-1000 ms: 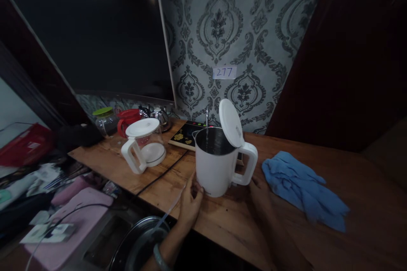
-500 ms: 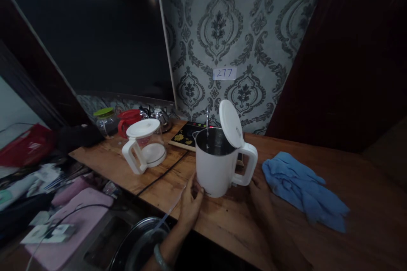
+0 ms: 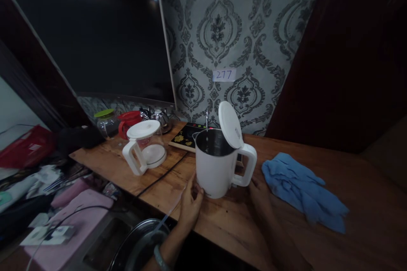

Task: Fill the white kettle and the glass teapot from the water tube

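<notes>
A white electric kettle stands on the wooden counter with its lid flipped up. A thin stream of water falls into it from a small spout above. My left hand rests against the kettle's lower left side, fingers curved on its base. My right hand lies flat on the counter just right of the kettle's handle, touching or nearly touching its base.
A glass jug with white lid and handle stands left of the kettle. Behind are a red-lidded pot, a green-lidded jar, a steel teapot and a black cooktop. A blue cloth lies right. A sink sits below left.
Nothing has moved apart from a slight shift of the view; both hands stay at the kettle and water keeps running in.
</notes>
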### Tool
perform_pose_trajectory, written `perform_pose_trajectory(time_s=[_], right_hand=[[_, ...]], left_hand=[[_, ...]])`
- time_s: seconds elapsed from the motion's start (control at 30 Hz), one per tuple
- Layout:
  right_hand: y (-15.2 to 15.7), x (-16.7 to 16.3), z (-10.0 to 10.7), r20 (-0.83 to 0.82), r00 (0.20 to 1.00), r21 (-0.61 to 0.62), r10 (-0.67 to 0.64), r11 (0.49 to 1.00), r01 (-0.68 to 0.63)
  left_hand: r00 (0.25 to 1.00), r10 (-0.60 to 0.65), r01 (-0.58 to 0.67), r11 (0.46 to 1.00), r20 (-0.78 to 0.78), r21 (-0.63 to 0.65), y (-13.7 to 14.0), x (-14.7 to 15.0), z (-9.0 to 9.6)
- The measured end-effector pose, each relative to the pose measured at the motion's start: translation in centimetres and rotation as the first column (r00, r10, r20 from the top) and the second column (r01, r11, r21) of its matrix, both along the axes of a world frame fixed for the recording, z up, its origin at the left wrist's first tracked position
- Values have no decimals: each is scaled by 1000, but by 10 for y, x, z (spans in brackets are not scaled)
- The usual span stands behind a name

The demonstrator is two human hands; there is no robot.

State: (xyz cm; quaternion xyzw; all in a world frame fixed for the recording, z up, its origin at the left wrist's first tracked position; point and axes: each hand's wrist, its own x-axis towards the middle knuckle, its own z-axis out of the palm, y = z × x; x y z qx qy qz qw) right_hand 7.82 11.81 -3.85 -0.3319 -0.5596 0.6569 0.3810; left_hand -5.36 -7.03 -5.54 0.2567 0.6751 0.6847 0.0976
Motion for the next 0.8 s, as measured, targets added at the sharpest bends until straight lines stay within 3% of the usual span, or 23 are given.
perform_pose_trajectory(time_s=[0.27,0.6,0.8], right_hand=[[-3,0,5,-8,1000,-14,1,1000,-1],[-2,2,6,37,999,67,-19,998,17],[-1,1,3,28,1000,39,-7,999,6]], left_hand=[[1000,-5,5,1000,11,-2,-1,0,1],[999,-20,20,1000,37,15,-1,-1,-3],[999,-27,27,1000,36,5,-2,0,1]])
